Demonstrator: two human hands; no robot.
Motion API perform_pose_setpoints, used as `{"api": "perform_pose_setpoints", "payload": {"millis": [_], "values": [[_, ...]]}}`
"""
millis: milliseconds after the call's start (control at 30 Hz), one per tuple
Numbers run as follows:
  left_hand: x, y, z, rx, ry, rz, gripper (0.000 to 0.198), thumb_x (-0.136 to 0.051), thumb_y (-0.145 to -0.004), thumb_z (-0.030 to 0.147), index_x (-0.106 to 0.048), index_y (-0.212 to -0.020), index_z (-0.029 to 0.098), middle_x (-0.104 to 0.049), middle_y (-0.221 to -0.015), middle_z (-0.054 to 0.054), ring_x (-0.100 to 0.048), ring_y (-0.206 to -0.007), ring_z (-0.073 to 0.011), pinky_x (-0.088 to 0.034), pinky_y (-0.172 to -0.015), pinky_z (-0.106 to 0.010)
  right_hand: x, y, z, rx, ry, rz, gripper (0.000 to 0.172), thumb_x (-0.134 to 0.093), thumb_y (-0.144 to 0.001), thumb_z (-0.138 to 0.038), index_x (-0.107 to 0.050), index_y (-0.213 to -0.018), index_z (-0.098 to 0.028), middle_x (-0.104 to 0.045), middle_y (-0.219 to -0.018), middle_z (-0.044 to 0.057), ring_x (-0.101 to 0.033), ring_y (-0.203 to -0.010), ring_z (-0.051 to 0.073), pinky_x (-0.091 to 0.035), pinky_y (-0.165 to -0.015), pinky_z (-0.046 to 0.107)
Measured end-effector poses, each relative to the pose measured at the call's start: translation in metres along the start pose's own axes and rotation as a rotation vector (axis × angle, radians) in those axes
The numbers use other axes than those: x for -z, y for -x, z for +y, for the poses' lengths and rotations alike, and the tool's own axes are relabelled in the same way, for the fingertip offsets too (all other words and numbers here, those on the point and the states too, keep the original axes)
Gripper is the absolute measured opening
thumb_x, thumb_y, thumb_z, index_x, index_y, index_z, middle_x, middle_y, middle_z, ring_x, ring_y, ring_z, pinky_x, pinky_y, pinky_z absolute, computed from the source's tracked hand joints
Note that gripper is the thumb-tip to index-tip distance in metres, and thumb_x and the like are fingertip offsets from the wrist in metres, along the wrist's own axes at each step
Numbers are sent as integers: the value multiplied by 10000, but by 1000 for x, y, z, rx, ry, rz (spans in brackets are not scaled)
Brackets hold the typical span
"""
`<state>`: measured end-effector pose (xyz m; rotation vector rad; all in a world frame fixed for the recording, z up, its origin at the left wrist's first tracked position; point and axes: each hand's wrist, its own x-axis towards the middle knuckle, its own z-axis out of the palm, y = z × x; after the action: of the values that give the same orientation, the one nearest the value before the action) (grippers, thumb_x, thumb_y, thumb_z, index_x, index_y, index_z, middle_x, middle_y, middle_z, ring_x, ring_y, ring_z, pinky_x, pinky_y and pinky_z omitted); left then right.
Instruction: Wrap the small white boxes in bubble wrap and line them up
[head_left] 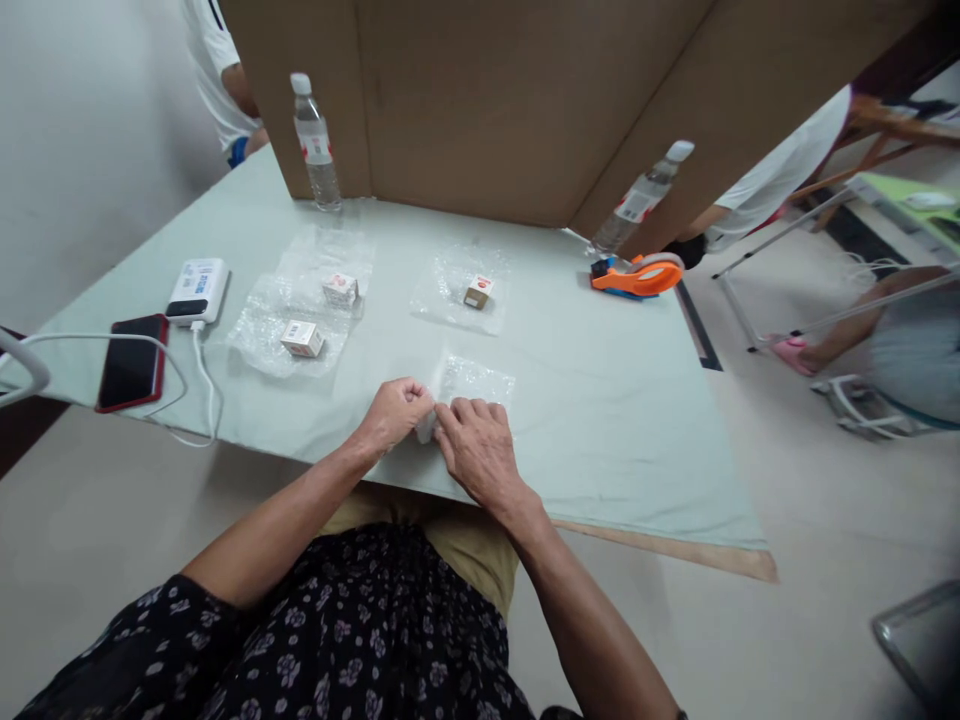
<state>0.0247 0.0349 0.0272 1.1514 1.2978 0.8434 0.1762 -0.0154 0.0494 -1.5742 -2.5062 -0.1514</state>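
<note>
Near the table's front edge lies a small sheet of bubble wrap (480, 379), partly covered by my hands. My left hand (394, 412) is closed, with thumb and forefinger pinched at the wrap's left edge. From the right, my right hand (480, 450) bends over the wrap, its fingers pressed together on it and its thumb beside my left fingertips. Whether anything lies under the right palm is hidden. Beyond my hands, a small brown and white box (478, 292) rests on another bubble wrap sheet (442, 307).
Two small white boxes, a nearer box (302, 339) and a farther box (341, 290), sit on bubble wrap at left. A power bank (198, 290), phone (133, 362), left bottle (316, 150), right bottle (637, 205) and orange tape dispenser (637, 277) surround them. A cardboard partition (465, 110) stands behind.
</note>
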Motion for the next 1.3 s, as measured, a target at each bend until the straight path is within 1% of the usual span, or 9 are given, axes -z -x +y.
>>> {"api": "perform_pose_setpoints", "payload": {"millis": [133, 267, 400, 533, 600, 733, 967, 1167, 1300], "values": [[-11, 4, 10, 49, 79, -78, 105, -584, -653, 243, -541, -721, 176, -528, -497, 51, -475, -412, -92, -388, -445, -218, -1, 5, 2, -22, -87, 68, 121, -564, -884, -211, -578, -998, -176, -654, -919, 73, -514, -872, 244, -327, -829, 385], [-8, 7, 18, 76, -26, -186, 256, -569, -662, 188, -616, -907, 131, -560, -552, 39, -497, -486, -100, -413, -516, -228, -2, 9, 3, -29, -148, 108, 109, -521, -839, -116, -579, -902, -184, -665, -884, 63, -540, -841, 230, -358, -868, 376], [-8, 15, 23, -135, -417, -206, 211, -544, -717, 184, -653, -896, 153, -578, -611, 30, -516, -574, -119, -404, -598, -249, 3, 16, 3, -63, -289, 181, 183, -472, -866, -92, -606, -938, -195, -708, -934, 57, -596, -883, 216, -369, -966, 390], [-16, 25, 25, -339, -815, -187, 121, -520, -792, 173, -638, -765, 190, -620, -685, -8, -543, -666, -153, -404, -666, -275, 6, 43, 12, -376, -457, 435, 141, -503, -918, -216, -628, -984, -212, -695, -1128, 94, -607, -1090, 239, -410, -979, 425], [-18, 27, 25, -383, -961, -165, 149, -507, -834, 177, -642, -772, 194, -631, -743, -38, -556, -728, -180, -422, -705, -299, 1, 63, 19, -618, -520, 494, 201, -525, -911, -304, -626, -1050, -199, -673, -1154, 123, -623, -1037, 249, -466, -903, 433], [-16, 24, 24, -552, -1101, -125, 144, -542, -875, 220, -680, -867, 181, -627, -966, -104, -555, -936, -241, -460, -836, -365, -13, 87, 24, -934, -731, 299, 523, -572, -850, -514, -587, -1218, -143, -682, -1093, 151, -635, -799, 217, -518, -702, 372], [-12, 30, 20, -583, -1045, -179, 154, -531, -894, 194, -657, -966, 144, -596, -1018, -109, -553, -989, -233, -488, -887, -357, -23, 61, 21, -949, -686, 111, 781, -593, -784, -622, -516, -1359, -98, -707, -962, 119, -635, -753, 238, -491, -726, 382], [-11, 27, 23, -593, -1109, -206, 182, -550, -890, 222, -688, -1001, 176, -596, -1027, -104, -544, -965, -237, -473, -871, -363, -34, 42, 23, -954, -800, 206, 749, -668, -709, -519, -547, -1317, -98, -630, -698, 2, -584, -676, 200, -457, -682, 326], [-10, 21, 28, -629, -1186, -244, 178, -561, -892, 254, -704, -976, 189, -611, -1040, -101, -523, -981, -249, -456, -868, -376, -32, 37, 20, -933, -910, 221, 402, -655, -703, -466, -680, -947, -148, -563, -618, -31, -497, -594, 147, -413, -610, 285]]}}
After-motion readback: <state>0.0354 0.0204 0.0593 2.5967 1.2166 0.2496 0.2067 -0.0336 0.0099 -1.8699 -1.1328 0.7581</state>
